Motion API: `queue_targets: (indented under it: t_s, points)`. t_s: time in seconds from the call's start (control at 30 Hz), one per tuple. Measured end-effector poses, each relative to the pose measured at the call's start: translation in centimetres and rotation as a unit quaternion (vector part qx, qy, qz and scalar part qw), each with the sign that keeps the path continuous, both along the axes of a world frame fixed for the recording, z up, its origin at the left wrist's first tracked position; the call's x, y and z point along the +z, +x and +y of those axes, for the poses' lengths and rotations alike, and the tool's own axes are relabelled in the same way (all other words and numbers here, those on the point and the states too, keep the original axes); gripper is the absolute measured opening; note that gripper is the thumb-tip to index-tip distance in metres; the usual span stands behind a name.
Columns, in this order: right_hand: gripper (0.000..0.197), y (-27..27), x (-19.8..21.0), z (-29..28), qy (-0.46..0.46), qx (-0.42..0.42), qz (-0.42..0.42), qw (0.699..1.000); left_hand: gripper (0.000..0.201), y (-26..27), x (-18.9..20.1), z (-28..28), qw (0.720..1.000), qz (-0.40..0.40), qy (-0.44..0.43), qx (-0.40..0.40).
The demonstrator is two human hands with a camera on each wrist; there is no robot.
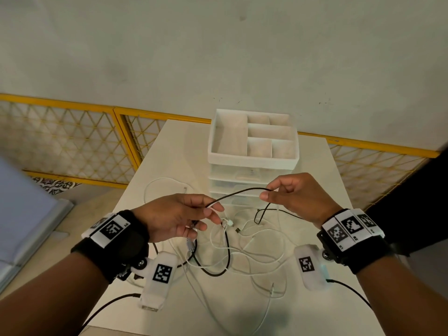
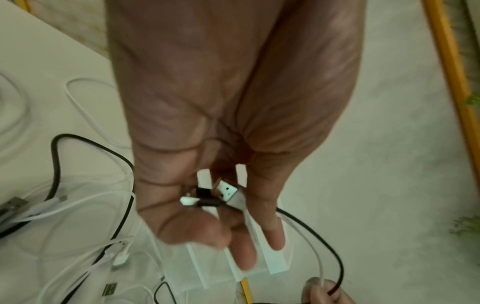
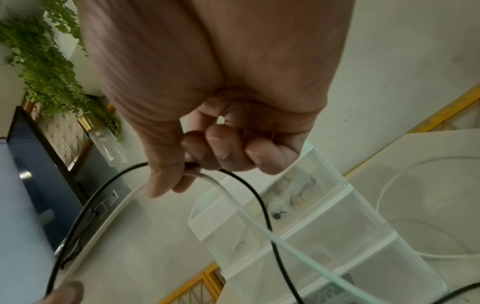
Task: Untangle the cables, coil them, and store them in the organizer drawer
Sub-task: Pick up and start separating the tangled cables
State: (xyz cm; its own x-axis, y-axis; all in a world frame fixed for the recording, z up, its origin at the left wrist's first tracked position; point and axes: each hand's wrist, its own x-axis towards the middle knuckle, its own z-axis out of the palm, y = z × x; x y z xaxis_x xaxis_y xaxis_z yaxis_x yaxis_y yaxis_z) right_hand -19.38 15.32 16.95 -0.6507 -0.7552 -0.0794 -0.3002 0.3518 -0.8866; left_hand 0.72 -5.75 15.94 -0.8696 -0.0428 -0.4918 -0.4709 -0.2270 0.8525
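White table (image 1: 315, 170) carries the organizer (image 1: 252, 139); before it, left hand (image 1: 174, 217) and right hand (image 1: 298, 195) pinch the black cable (image 1: 238, 191) above tangled white cables (image 1: 261, 253).

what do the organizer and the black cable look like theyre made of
Organizer: looks like plastic, with an opaque matte white top tray and frosted translucent drawers whose contents show dimly through the fronts. Black cable: seems rubber or soft plastic sheathed, smooth and slightly glossy, bending in a loose arc between the hands.
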Motion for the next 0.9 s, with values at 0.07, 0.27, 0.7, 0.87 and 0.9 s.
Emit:
queue_targets:
  t_s: [0.07,0.27,0.7,0.87,0.9]
  points:
    - [0.011,0.3,0.6,-0.1,-0.031,0.008,-0.012,0.999,0.041,-0.1,-0.1,-0.2,1.0,0.003,0.004,0.013]
    - [0.013,-0.1,0.4,-0.3,-0.059,-0.04,0.019,0.997,0.027,-0.1,-0.1,-0.3,0.997,0.024,-0.056,-0.056]
    - [0.009,1.2,-4.6,-0.3,0.118,0.1,0.041,0.987,0.022,-1.7,2.5,1.1,0.986,0.039,-0.159,-0.029]
    - [0.032,-2.3,-8.5,2.2,0.317,-0.082,0.132,0.936,0.042,-1.1,2.6,-0.4,0.954,0.078,-0.283,0.058]
    - [0.032,-3.9,-8.8,3.1,0.332,-0.127,0.116,0.928,0.042,-0.8,2.0,-0.8,0.939,0.064,-0.333,0.056]
